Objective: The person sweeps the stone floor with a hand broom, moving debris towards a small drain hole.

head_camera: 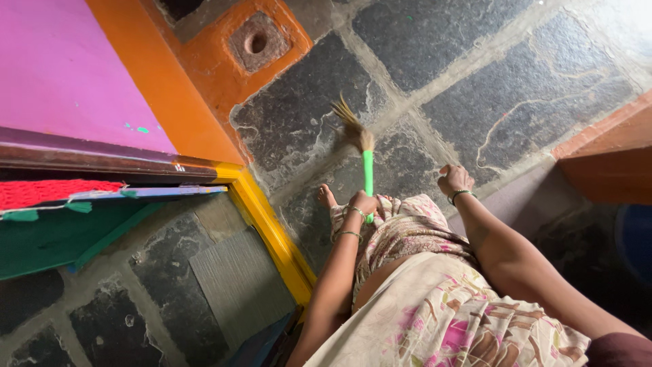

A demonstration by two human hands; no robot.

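Left hand (pixel 364 203) clasped round the green broom (pixel 367 178) handle, bristles ahead on the stone floor (pixel 475 88); right hand (pixel 454 179) fisted, empty, just beside.

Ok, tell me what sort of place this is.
Probably the doorway of a home, at its entrance. The floor is dark stone slabs with pale joints, a painted orange and yellow threshold runs across it, and the left hand grips a green-handled broom with straw bristles.
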